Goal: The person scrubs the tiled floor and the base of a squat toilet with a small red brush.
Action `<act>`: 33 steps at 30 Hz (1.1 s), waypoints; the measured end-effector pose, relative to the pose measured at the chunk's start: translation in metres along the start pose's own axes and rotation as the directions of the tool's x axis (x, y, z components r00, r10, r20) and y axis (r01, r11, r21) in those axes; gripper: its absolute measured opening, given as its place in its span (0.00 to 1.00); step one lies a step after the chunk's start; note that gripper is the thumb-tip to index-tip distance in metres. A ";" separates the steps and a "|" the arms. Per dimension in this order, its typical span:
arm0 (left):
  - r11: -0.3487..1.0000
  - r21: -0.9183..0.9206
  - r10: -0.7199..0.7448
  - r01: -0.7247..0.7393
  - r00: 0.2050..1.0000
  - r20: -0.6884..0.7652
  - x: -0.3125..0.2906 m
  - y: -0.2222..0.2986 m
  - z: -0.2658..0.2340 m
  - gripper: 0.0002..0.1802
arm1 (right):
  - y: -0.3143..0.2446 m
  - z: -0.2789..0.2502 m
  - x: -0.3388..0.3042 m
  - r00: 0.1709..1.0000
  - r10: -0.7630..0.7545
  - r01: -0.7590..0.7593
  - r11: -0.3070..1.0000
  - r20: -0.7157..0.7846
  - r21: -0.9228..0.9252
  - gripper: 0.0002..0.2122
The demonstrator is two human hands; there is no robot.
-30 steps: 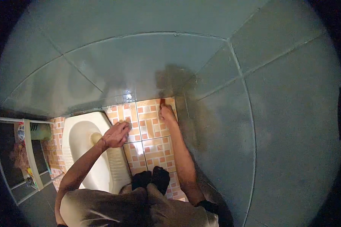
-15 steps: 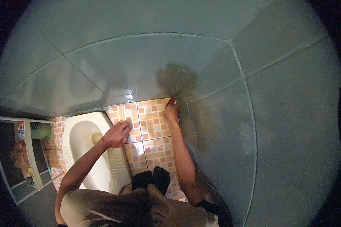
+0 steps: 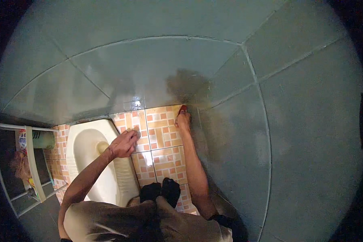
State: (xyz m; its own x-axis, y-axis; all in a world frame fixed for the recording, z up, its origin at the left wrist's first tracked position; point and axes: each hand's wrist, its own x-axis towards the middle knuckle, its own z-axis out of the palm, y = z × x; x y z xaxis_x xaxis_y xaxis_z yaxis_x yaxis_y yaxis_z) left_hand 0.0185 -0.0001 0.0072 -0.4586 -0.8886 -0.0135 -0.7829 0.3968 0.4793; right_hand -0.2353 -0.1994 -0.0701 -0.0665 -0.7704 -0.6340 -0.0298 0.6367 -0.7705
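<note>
Right hand (image 3: 184, 120) closed on a small red object (image 3: 183, 108) at the far right corner of the tiled floor (image 3: 161, 121), presumably extended to reach where 2 walls (image 3: 238, 121) meet; left hand (image 3: 125, 144) curled near the squat toilet (image 3: 127, 177), grip unclear.

Grey-green walls (image 3: 306, 121), patterned tile floor (image 3: 161, 127), pale rack (image 3: 34, 165)

the head camera, left one of a side-by-side fisheye pair, looks from above, steeply down and forward, over the person's own clothing (image 3: 121, 222) at the near edge. the left hand (image 3: 124, 144) and right hand (image 3: 183, 119) lie in mid view, above the tiled floor (image 3: 167, 159), farther off than the clothing. the far wall (image 3: 149, 72) and right wall (image 3: 310, 133) bend around them toward a dark round rim.
</note>
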 end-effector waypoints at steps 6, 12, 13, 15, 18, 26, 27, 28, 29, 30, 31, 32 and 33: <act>0.999 -0.010 0.044 -0.045 0.999 -0.021 0.010 0.004 0.001 0.23 | 0.006 -0.008 0.016 0.990 -0.141 0.135 0.923 0.010 -0.360 0.31; 1.000 0.005 0.019 -0.019 0.999 -0.037 -0.001 0.002 -0.001 0.20 | -0.011 0.014 -0.013 0.998 -0.046 0.055 0.883 0.031 -0.465 0.34; 1.000 -0.004 0.010 -0.010 1.000 -0.024 0.002 0.005 -0.004 0.21 | -0.010 0.010 -0.012 0.998 -0.048 0.057 0.884 0.032 -0.465 0.34; 1.000 -0.009 -0.005 0.005 1.000 -0.010 -0.001 0.004 -0.004 0.21 | -0.006 0.000 -0.010 0.983 -0.182 0.184 0.944 0.034 -0.274 0.30; 0.999 -0.009 0.053 -0.053 0.998 -0.036 0.009 0.001 0.004 0.22 | 0.018 -0.016 0.026 0.976 -0.214 0.199 0.943 -0.028 -0.268 0.28; 0.994 0.077 0.092 -0.083 0.989 -0.119 0.003 -0.003 0.012 0.22 | 0.028 0.000 0.033 0.937 -0.350 0.282 0.744 0.006 -0.606 0.32; 0.993 0.077 0.094 -0.085 0.988 -0.121 0.004 -0.005 0.014 0.22 | 0.027 -0.002 0.035 0.908 -0.418 0.333 0.708 0.010 -0.624 0.35; 0.996 0.058 0.072 -0.068 0.995 -0.073 0.004 -0.006 0.014 0.22 | 0.025 -0.001 0.031 0.877 -0.480 0.379 0.667 0.018 -0.641 0.38; 0.999 0.045 0.030 -0.029 0.999 -0.023 -0.005 -0.008 0.012 0.22 | 0.012 0.009 0.013 0.939 -0.343 0.293 0.759 0.026 -0.581 0.39; 0.999 0.048 0.021 -0.020 1.000 -0.023 -0.009 -0.007 0.008 0.22 | 0.001 0.011 0.001 0.978 -0.206 0.190 0.831 0.029 -0.524 0.39; 0.999 0.035 0.008 -0.008 1.000 -0.012 -0.007 -0.005 0.006 0.23 | 0.001 0.008 0.001 0.978 -0.209 0.190 0.829 0.024 -0.526 0.39; 1.000 0.022 -0.007 0.007 1.000 0.000 -0.006 -0.003 0.005 0.23 | 0.002 0.006 0.000 0.981 -0.184 0.191 0.823 0.067 -0.534 0.39; 1.000 0.020 -0.005 0.005 1.000 -0.002 -0.005 -0.003 0.005 0.23 | 0.004 0.004 0.000 0.981 -0.158 0.192 0.818 0.110 -0.542 0.38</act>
State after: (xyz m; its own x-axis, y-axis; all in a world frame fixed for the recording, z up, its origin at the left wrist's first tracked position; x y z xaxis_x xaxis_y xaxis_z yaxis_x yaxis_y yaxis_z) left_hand 0.0213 0.0043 0.0009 -0.4538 -0.8910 -0.0142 -0.7934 0.3967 0.4617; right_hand -0.2310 -0.1972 -0.0732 0.0490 -0.8601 -0.5077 -0.5779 0.3901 -0.7168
